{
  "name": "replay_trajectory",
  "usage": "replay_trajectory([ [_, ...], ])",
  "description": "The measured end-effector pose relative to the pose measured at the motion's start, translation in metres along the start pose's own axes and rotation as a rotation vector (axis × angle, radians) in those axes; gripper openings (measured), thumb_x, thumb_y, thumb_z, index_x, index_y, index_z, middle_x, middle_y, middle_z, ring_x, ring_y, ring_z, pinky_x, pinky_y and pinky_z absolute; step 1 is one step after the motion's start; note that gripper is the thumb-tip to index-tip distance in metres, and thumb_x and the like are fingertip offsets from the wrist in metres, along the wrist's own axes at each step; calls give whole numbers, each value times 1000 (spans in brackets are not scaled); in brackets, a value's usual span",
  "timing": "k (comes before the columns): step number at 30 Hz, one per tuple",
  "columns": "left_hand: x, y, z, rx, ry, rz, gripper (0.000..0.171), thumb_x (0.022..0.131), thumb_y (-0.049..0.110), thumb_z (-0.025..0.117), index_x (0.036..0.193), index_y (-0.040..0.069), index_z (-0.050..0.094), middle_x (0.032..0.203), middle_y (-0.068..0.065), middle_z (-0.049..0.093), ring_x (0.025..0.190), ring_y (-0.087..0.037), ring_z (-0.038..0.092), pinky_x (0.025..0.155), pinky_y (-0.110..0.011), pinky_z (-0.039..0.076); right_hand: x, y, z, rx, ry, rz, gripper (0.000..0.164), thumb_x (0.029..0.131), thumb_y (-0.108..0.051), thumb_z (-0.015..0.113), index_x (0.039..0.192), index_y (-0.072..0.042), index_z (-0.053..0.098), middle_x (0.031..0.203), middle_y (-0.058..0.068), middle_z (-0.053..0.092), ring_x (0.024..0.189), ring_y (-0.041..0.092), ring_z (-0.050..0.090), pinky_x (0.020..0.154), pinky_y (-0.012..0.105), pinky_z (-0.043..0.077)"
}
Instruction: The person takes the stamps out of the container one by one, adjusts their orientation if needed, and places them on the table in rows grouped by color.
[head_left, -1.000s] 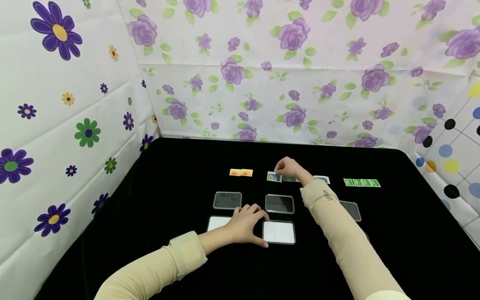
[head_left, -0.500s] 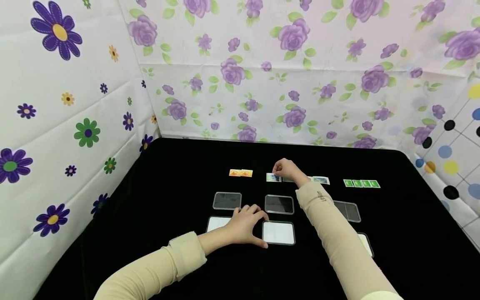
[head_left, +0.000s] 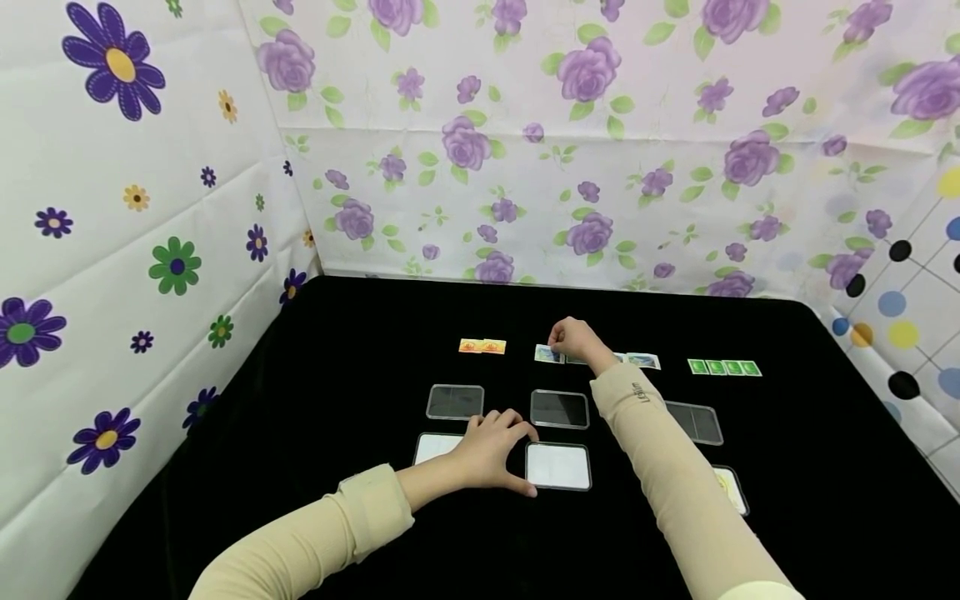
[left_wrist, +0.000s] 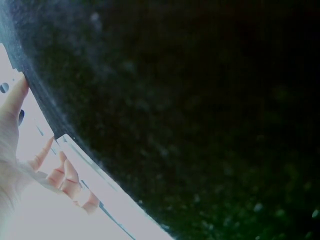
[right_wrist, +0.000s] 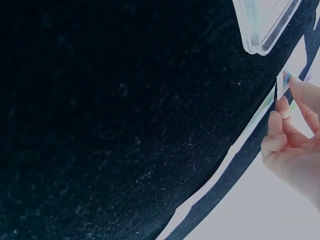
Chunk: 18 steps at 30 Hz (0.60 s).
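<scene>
My right hand [head_left: 577, 340] pinches the edge of a small blue-green postage stamp [head_left: 545, 355] at the left end of a row. In the right wrist view, thumb and forefinger of the right hand [right_wrist: 297, 137] meet at the stamp's perforated edge [right_wrist: 280, 82], which is tipped up. Part of the row hides behind the right hand and sleeve; another blue stamp [head_left: 643, 361] shows beyond the wrist. My left hand [head_left: 489, 450] rests with fingers spread, thumb and forefinger beside the left side of a white-backed flat case [head_left: 558, 465].
Two orange stamps [head_left: 482, 347] lie to the left, and a strip of several green stamps [head_left: 724, 367] to the right. Clear cases stand nearer: left [head_left: 454, 402], middle [head_left: 559, 409] and right [head_left: 697, 422]. A white case [head_left: 435, 447] is partly under the left arm; another [head_left: 730, 488] shows a yellow design.
The right forearm has shifted slightly left, uncovering more of the right-hand cases and the stamp beyond the wrist. The right fingers stay at the same stamp; the left hand has not moved.
</scene>
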<state>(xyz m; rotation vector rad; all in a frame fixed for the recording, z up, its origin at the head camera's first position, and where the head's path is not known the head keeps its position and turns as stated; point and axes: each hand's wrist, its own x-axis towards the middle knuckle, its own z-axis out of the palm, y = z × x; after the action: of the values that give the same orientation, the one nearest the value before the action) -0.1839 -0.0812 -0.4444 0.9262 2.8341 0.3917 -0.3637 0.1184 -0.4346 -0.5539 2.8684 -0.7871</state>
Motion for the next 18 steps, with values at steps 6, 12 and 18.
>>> replay_trajectory([
  [6,0,0,0,3,3,5,68,67,59,76,123,26,54,124,2,51,106,-16,47,93,-48,37,0,1,0,4,14,-15,7,83,-3,62,77,-2,65,68,4,59,65,17,51,65,28,43],
  [12,0,1,-1,7,3,2,69,66,59,76,122,26,55,123,2,51,105,-16,47,93,-47,38,-2,0,2,6,8,-21,8,85,-2,60,77,-3,62,67,4,58,62,16,50,63,29,41],
  [18,0,1,-1,6,2,3,69,66,59,76,123,26,55,124,2,51,105,-15,47,93,-47,38,-2,0,5,-15,14,-28,8,85,-1,60,78,-3,61,68,4,55,62,17,49,64,30,42],
])
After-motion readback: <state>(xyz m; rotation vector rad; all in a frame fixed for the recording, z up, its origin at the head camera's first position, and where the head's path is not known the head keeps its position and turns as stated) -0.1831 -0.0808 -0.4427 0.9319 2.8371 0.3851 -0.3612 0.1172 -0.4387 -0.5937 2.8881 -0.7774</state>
